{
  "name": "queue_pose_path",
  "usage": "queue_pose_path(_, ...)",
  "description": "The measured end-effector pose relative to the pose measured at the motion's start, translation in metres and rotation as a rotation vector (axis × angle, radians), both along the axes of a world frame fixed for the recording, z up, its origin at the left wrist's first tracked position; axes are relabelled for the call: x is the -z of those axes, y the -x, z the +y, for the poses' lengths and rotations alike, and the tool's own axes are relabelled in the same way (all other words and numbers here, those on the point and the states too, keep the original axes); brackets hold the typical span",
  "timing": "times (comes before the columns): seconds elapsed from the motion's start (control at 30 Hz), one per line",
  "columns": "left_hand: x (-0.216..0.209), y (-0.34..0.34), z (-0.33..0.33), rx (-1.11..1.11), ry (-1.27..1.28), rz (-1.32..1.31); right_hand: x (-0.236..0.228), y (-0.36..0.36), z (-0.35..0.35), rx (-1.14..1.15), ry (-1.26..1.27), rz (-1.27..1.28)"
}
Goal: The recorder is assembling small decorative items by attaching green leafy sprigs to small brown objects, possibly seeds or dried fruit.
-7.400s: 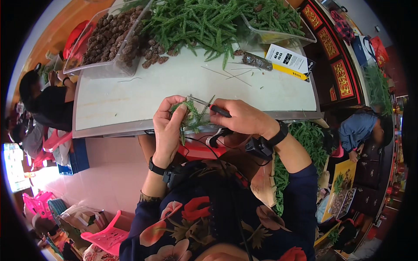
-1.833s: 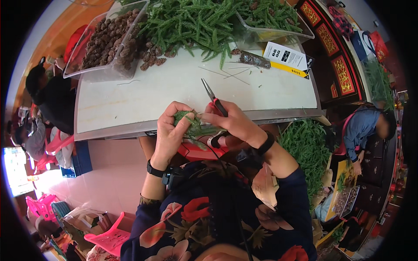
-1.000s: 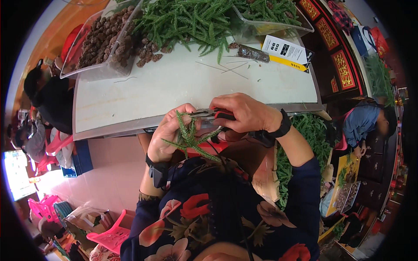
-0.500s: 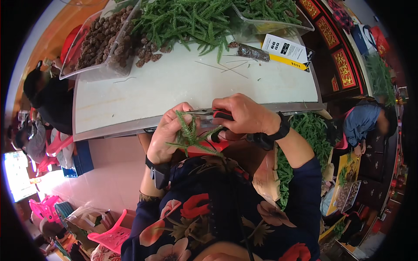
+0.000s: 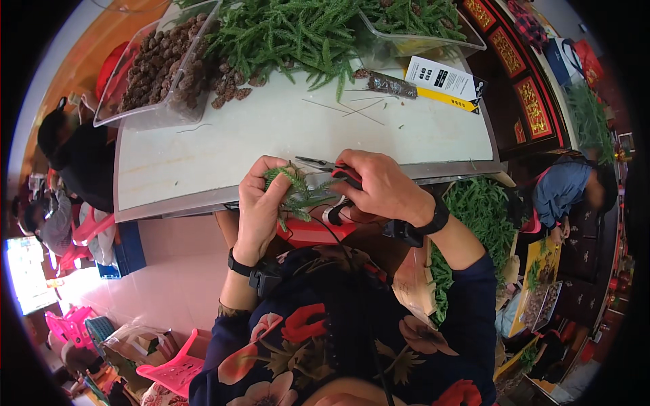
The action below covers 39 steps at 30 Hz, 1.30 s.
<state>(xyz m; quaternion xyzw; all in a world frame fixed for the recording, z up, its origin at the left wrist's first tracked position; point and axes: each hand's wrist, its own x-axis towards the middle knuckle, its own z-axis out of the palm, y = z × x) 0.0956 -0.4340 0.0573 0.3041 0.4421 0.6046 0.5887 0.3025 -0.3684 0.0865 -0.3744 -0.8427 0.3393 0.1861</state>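
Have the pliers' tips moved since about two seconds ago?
Yes: the tips of the pliers have come closer to the near edge of the white table.

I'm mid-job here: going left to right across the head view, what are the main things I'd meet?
Clear bin of brown cones → left hand gripping a green sprig → right hand holding pliers → heaped greenery → co-worker in blue.

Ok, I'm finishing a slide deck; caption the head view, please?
Left hand holding a conifer sprig, right hand gripping needle-nose pliers, at a white table bearing cones and greenery.
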Motion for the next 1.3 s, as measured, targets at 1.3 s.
queue_pose_path(1.3, -0.003, -0.022, 0.004, 0.251, 0.122, -0.324, -0.016, -0.032, 0.011, -0.133, -0.083, -0.086)
